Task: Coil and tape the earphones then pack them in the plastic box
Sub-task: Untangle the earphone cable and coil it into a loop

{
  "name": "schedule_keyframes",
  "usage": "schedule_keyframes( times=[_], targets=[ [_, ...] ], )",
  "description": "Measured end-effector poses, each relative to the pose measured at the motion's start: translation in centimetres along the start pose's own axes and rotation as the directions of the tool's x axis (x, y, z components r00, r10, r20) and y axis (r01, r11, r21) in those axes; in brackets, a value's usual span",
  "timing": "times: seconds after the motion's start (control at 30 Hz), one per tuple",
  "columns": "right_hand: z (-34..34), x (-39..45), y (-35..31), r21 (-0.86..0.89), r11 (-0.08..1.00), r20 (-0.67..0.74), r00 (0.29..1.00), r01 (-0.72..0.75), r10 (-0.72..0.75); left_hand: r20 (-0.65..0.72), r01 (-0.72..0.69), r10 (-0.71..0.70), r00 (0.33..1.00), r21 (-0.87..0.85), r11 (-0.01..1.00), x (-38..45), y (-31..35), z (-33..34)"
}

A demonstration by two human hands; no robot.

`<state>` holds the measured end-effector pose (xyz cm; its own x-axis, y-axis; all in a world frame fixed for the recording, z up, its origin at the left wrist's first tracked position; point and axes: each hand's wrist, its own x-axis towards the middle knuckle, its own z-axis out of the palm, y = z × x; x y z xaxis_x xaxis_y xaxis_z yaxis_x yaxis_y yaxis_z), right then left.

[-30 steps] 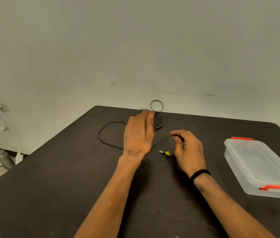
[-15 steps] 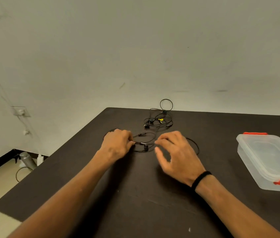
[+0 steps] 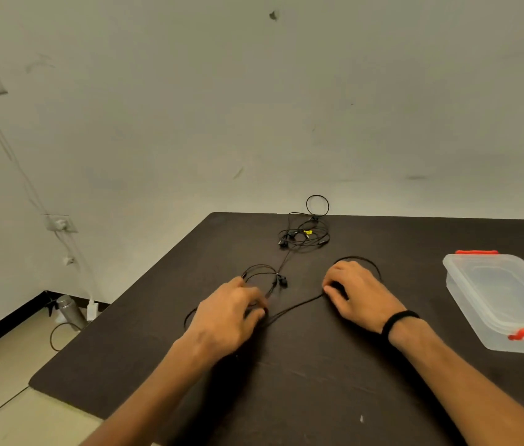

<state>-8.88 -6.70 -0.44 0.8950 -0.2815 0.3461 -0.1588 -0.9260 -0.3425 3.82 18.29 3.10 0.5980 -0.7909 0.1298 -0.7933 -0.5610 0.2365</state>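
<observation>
From the head camera, a dark bench (image 3: 318, 397) fills the lower part of the view, with a pale wall behind it. The left hand (image 3: 228, 313) rests on the bench with its fingers (image 3: 255, 312) curled together, pinching the black earphone cable (image 3: 296, 309). From that pinch the cable runs taut across the bench to the right hand (image 3: 360, 294), whose fingertips are pressed down on the cable's other stretch; whether they actually pinch it cannot be told. A loop of the cable arcs around the far side of the right hand, and smaller loops with an earbud (image 3: 282, 281) lie just beyond the left hand. A black band (image 3: 398, 320) circles the right wrist.

Beyond the left hand, toward the wall, a second tangled set of earphones (image 3: 305, 236) lies near the bench's far edge, with a small yellow tag in it. The plastic box (image 3: 505, 304), clear with red clips and its lid on, sits well to the right of the right hand.
</observation>
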Motion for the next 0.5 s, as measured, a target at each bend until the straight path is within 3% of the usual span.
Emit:
schedule_keyframes(
  times=[0.1,0.2,0.33,0.4,0.5],
  targets=[
    [-0.7,-0.2,1.0,-0.078,0.981,-0.093,0.981,-0.177,0.169,0.003,0.153,-0.155,0.988,0.161,0.975,-1.0,0.1,0.4],
    [-0.7,-0.4,0.0,-0.278,0.928,-0.184,0.962,-0.249,0.203,-0.12,0.272,-0.259,0.958,0.105,0.957,-1.6,0.2,0.8],
    [0.0,-1.2,-4.8,-0.014,0.994,-0.247,0.963,0.105,-0.106,-0.108,0.398,-0.395,0.912,0.002,0.917,-1.5,1.2,0.9],
    [1.2,-1.9,-7.4,0.036,0.979,-0.119,0.974,0.199,-0.193,-0.082,0.466,-0.459,0.884,0.103,0.879,-1.0,1.7,0.4],
    [2.6,-2.5,-8.8,0.005,0.978,0.046,0.977,0.209,-0.209,0.009,0.487,-0.5,0.866,0.212,0.847,-0.3,2.0,-0.3]
  ],
)
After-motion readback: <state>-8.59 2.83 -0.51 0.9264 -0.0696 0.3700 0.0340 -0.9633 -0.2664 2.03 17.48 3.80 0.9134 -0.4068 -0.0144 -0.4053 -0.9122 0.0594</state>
